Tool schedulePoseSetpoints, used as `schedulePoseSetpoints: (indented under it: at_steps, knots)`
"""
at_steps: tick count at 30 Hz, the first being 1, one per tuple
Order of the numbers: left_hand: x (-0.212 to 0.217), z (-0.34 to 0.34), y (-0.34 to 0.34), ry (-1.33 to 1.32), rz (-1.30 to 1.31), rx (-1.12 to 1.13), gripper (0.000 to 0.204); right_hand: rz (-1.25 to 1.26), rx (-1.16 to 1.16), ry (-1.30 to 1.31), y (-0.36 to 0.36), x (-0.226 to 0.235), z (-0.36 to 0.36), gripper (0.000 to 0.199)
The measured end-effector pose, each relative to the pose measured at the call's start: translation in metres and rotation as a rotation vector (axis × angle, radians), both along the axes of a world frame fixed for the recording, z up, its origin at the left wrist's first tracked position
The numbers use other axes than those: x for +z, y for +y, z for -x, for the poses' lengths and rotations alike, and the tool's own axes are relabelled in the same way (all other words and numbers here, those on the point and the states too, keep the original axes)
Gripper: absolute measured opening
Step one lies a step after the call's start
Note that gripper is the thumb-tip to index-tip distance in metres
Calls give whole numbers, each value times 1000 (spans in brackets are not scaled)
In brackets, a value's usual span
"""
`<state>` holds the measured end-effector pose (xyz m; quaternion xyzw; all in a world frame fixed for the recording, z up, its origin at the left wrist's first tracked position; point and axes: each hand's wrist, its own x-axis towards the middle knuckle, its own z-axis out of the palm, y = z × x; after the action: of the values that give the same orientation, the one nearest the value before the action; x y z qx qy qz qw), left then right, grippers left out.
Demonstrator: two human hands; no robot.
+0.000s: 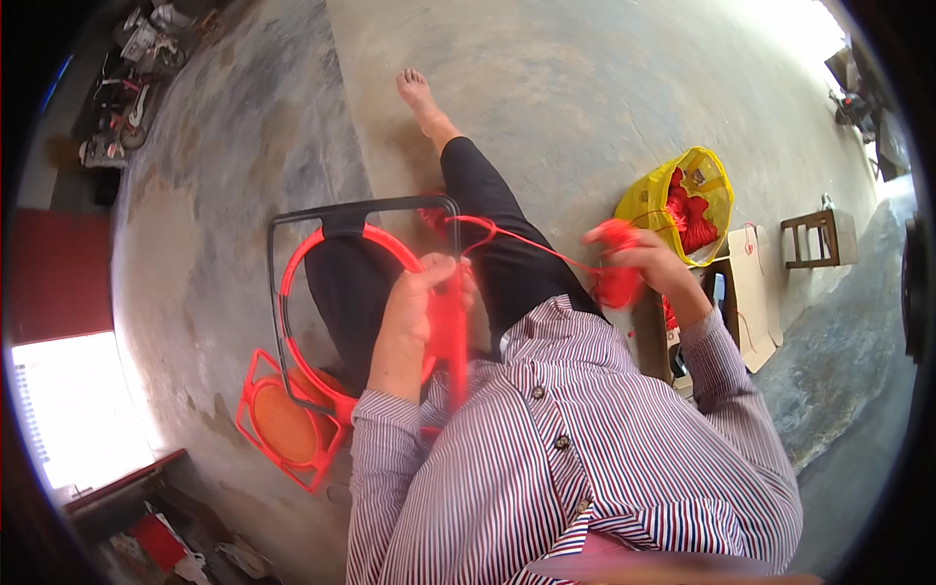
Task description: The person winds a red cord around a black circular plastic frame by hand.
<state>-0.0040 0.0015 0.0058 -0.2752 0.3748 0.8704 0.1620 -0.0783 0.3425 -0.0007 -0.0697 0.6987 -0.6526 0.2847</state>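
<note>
My left hand (426,291) is closed around the right side of a black frame (363,207) with a ring inside it. Red cord covers much of the ring (305,255) and the side under my hand, leaving other stretches black. My right hand (651,261) grips a bundle of red cord (618,263), blurred by motion. From that bundle a red strand (536,242) runs left to the frame's upper right corner. The frame rests over my legs in black trousers (487,210). Another frame (285,421), red with an orange round centre, lies to the left.
A yellow bag (639,200) holding red cord stands beyond my right hand. Flattened cardboard (753,292) and a box lie beside me on the right, near a small wooden stool (819,237). Bikes (136,102) stand far left on the concrete floor (575,88).
</note>
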Motion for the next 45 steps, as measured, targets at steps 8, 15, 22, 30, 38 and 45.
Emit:
schedulePoseSetpoints:
  at_steps: [8, 15, 22, 30, 38, 45]
  knots:
    - [-1, -1, -11, -19, 15, -3, 17, 174, -352, -396, 145, -91, -95, 17]
    - [-11, 2, -8, -31, -10, 8, 25, -843, -231, -14, 158, -174, -96, 38]
    - [-24, -1, 0, 141, 221, 152, 34, -23, -97, 160, -43, 3, 24, 32]
    - [-18, -2, 12, 409, 229, 278, 73, -401, 657, 1102, -186, 11, 57, 29]
    - [-18, 2, 1, 304, -263, 74, 63, -13, -144, 456, -132, -12, 35, 36]
    - [-32, 0, 2, 144, -161, 111, 49, -176, 70, 404, -129, -15, 14, 31]
